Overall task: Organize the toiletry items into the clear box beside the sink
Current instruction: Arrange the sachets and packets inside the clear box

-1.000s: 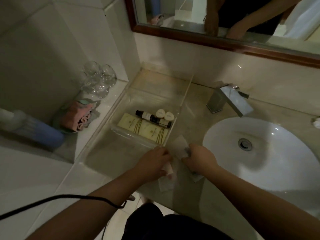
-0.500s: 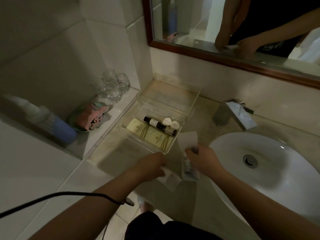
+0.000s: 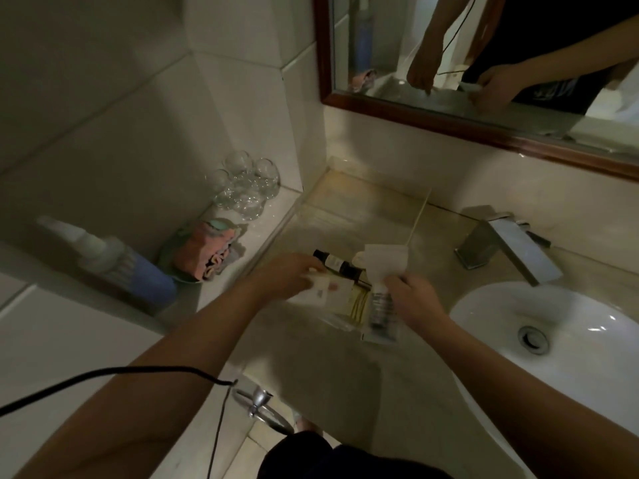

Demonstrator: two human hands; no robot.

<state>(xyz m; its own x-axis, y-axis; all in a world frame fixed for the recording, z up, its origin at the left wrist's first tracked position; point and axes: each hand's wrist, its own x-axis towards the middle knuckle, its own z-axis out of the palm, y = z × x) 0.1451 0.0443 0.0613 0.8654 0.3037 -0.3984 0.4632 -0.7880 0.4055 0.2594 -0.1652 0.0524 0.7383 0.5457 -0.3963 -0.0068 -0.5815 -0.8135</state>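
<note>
The clear box (image 3: pixel 420 216) stands on the counter left of the sink, its right wall showing as a pale line. Inside lie a dark small bottle (image 3: pixel 337 263), a round white cap (image 3: pixel 359 259) and a cream packet with gold bands (image 3: pixel 358 300). My left hand (image 3: pixel 287 274) is over the box's front part, shut on a small white sachet (image 3: pixel 325 288). My right hand (image 3: pixel 413 295) is at the box's front right corner, pinching a clear plastic packet (image 3: pixel 383 305) that hangs down, its white top flap sticking up.
A white sink basin (image 3: pixel 553 340) with a chrome tap (image 3: pixel 501 245) fills the right. On the left ledge are glass tumblers (image 3: pixel 247 188), folded pink cloths on a dish (image 3: pixel 207 252) and a blue bottle (image 3: pixel 131 271) lying down. A mirror (image 3: pixel 484 63) hangs behind. A black cable (image 3: pixel 103 376) crosses my left arm.
Both hands have moved forward from the counter's front edge to the box. The left hand now holds its sachet over the box's contents; the right has lifted the clear packet beside it.
</note>
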